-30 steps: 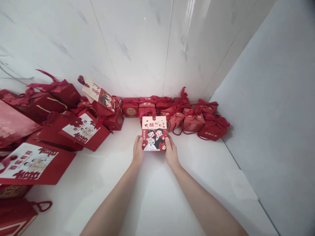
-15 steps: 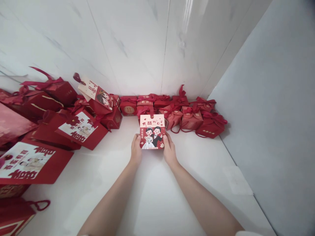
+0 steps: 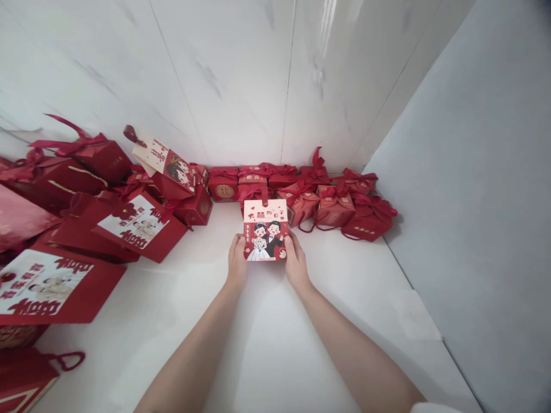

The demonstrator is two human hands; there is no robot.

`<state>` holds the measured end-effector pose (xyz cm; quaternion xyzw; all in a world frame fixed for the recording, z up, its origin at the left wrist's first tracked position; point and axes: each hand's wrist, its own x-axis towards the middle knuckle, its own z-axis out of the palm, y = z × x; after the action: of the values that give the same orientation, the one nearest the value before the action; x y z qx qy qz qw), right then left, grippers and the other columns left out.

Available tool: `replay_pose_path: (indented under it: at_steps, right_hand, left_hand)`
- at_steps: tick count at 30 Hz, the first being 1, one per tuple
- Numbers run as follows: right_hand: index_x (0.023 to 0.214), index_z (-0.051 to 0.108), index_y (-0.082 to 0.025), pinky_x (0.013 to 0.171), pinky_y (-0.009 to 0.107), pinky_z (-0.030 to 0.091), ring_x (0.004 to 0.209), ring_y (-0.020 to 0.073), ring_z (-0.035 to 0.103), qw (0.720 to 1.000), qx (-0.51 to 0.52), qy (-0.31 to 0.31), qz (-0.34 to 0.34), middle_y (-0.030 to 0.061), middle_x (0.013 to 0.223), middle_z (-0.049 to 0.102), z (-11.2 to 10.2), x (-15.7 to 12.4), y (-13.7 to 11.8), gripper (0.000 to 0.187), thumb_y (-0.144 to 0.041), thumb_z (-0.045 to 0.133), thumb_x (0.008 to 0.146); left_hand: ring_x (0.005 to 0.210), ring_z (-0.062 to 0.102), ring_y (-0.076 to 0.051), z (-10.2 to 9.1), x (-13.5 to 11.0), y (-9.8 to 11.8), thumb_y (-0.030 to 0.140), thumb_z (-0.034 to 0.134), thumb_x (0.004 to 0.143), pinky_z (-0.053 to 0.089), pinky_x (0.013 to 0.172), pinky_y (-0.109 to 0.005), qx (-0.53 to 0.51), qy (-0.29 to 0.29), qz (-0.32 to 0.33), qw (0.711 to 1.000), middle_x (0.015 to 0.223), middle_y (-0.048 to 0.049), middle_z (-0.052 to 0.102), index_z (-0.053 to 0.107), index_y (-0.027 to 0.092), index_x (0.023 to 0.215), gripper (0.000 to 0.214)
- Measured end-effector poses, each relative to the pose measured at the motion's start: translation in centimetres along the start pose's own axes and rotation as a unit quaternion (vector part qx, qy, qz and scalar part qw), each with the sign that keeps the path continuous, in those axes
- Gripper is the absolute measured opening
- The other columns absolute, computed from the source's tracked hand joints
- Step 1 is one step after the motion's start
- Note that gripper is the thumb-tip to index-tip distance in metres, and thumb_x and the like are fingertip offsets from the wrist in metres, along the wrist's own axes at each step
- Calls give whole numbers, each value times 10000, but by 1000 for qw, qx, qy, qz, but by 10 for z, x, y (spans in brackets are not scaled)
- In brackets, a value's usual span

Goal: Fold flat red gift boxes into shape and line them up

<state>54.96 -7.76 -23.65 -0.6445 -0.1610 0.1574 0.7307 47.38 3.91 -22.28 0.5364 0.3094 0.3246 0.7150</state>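
Between my two hands is a red gift box (image 3: pixel 266 241) with a cream top flap, a small ribbon loop and a cartoon bride and groom on its front. My left hand (image 3: pixel 236 258) is closed against its left side. On the right side my right hand (image 3: pixel 296 258) grips it, the thumb along the front edge. The fingers behind the box are hidden. Just beyond it stand small red boxes tied with ribbon, among them a pinkish-red one (image 3: pixel 334 211) and a dark red one (image 3: pixel 371 221).
To the left, several larger red gift boxes (image 3: pixel 103 287) are crowded together, one with a cord handle (image 3: pixel 69 360). A cream-topped box (image 3: pixel 170 172) leans on others. A marbled wall (image 3: pixel 241 74) rises behind, and a grey panel (image 3: pixel 482 189) bounds the white surface (image 3: pixel 172 321) on the right.
The view has shifted slightly, so the boxes at the left sit a little further left. Both hands keep the same hold on the gift box.
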Motion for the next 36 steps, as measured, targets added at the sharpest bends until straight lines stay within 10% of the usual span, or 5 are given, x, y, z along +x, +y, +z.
replay_pose_path:
  at_steps: [36]
  right_hand:
    - [1304, 563, -239, 994, 402, 471, 1149, 254, 617, 1000, 16, -1, 11, 47, 1251, 664, 1, -1, -3, 495, -547, 430, 940]
  left_hand:
    - [719, 641, -175, 0, 0, -1, 488, 552, 844, 492, 668, -271, 1, -1, -7, 1000, 795, -5, 677, 537, 199, 810, 291]
